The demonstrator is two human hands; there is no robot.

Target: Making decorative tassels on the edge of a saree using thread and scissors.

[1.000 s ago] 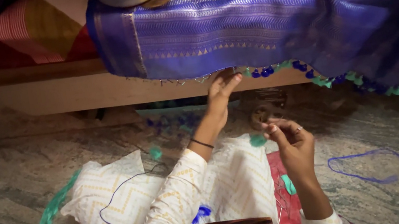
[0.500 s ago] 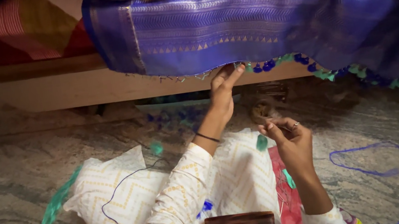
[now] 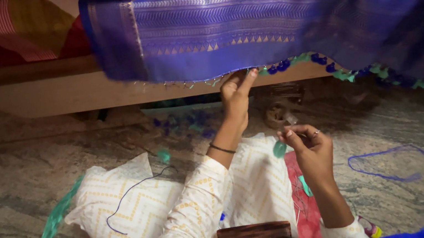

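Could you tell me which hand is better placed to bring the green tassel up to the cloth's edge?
Probably the right hand: it pinches the green tassel below the blue cloth. The left hand is already on the cloth's hem.

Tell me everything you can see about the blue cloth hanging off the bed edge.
The blue cloth looks like woven silk, violet-blue with fine pale stripes and a row of small gold triangles near its lower border. It drapes over the wooden ledge, folds bunched at right. Green and blue tassels line the hem. The left hand pinches that hem from below; two round vessels sit on top.
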